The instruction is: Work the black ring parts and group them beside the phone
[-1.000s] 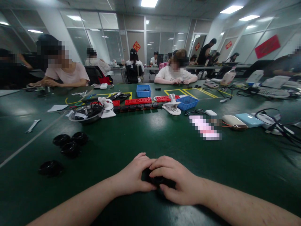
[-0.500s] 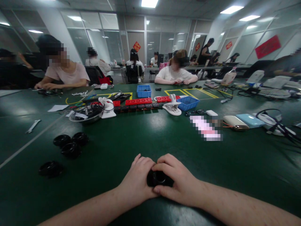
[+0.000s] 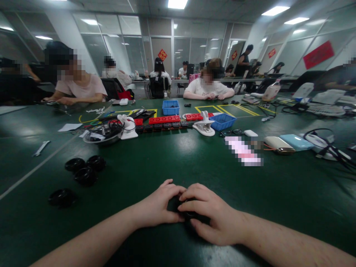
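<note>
Now our hands meet at six o'clock on the green table [image 3: 178,167], close to its near edge. Our left hand [image 3: 157,208] comes in from seven o'clock and our right hand [image 3: 215,219] from five, and both are closed together round a small black part [image 3: 189,216]. The right fingers [image 3: 191,198] curl over its top, and the left fingertips press against its left flank, touching the right ones. Only a dark sliver of the part shows between them, so we cannot tell its shape, nor whether it rests on the table.

At ten o'clock from our hands, well apart, lie black rings [image 3: 85,176], three bunched and touching, and a fourth ring [image 3: 61,197] lies alone nearer to us. Farther out toward ten lies a wrench [image 3: 40,148]. At eleven stands a bowl [image 3: 102,135] with cables in it. At twelve red strips [image 3: 164,119] run across the table, with a white clamp [image 3: 204,128] and a blue bin [image 3: 221,121] just beside their right end. A second bin [image 3: 170,107] stands behind them. At two o'clock lie two flat packs [image 3: 287,143], side by side. One person [image 3: 83,89] sits across the table at eleven, another person [image 3: 207,89] at twelve.
</note>
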`<control>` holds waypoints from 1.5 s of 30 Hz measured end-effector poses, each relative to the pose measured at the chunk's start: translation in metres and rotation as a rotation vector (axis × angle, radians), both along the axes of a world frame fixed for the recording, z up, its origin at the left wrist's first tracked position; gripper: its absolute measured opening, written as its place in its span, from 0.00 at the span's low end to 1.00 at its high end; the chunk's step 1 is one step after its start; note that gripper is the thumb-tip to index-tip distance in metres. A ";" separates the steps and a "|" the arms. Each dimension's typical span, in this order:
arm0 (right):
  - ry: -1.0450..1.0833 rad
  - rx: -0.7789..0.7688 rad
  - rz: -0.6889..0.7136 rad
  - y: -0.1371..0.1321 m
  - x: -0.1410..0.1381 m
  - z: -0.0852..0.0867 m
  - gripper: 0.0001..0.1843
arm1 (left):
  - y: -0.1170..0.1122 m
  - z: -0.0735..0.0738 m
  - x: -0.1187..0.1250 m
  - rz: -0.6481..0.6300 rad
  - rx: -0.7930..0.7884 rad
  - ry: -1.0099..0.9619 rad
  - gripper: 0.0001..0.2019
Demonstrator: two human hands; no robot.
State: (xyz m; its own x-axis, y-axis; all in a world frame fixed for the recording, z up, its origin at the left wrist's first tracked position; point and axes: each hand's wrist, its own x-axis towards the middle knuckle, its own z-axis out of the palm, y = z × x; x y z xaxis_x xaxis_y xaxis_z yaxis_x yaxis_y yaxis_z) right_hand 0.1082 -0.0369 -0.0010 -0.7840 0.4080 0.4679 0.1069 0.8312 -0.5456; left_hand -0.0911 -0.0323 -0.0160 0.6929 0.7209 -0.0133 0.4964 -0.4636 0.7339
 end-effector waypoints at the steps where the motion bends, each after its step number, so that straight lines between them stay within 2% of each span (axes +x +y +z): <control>1: 0.000 0.005 0.007 0.000 0.000 0.000 0.19 | 0.000 0.000 0.000 -0.004 -0.006 -0.005 0.21; 4: -0.005 0.017 0.021 0.000 0.000 0.000 0.18 | 0.001 0.001 -0.002 -0.011 0.005 -0.015 0.22; 7: -0.025 0.009 0.019 0.000 -0.001 -0.001 0.18 | -0.001 0.000 0.000 -0.015 0.036 -0.002 0.27; 10: 0.004 0.005 0.004 0.000 -0.001 -0.003 0.17 | -0.007 -0.006 0.008 0.063 0.094 0.036 0.30; 14: 0.045 -0.006 -0.083 -0.002 -0.001 -0.007 0.20 | -0.016 -0.015 0.021 0.215 0.164 0.081 0.26; 17: 0.024 -0.035 -0.156 -0.003 -0.002 -0.009 0.21 | -0.018 -0.017 0.023 0.263 0.162 0.064 0.20; 25: 0.021 -0.041 -0.155 -0.003 -0.003 -0.008 0.13 | -0.012 -0.011 0.016 0.167 0.160 0.043 0.15; 30: 0.070 -0.030 -0.088 -0.003 -0.001 -0.007 0.13 | -0.010 -0.007 0.013 0.124 0.099 0.032 0.18; 37: 0.046 -0.054 0.000 -0.004 0.000 0.001 0.18 | -0.001 -0.003 0.002 -0.031 0.041 0.007 0.12; 39: 0.053 -0.054 0.018 -0.004 -0.001 0.002 0.20 | -0.001 -0.002 0.000 -0.044 0.018 0.000 0.16; 43: 0.048 -0.048 0.034 -0.004 -0.002 0.002 0.18 | -0.003 -0.001 -0.001 -0.053 0.000 0.003 0.38; 45: 0.057 -0.039 0.035 -0.004 -0.002 0.001 0.17 | -0.004 -0.001 0.000 -0.059 0.016 0.015 0.40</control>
State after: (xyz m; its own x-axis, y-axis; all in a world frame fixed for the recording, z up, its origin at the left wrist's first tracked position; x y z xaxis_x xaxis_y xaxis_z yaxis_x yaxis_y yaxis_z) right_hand 0.1059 -0.0412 0.0004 -0.7707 0.3993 0.4966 0.0458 0.8120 -0.5818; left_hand -0.0913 -0.0364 -0.0174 0.7338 0.6793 -0.0126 0.4787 -0.5038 0.7190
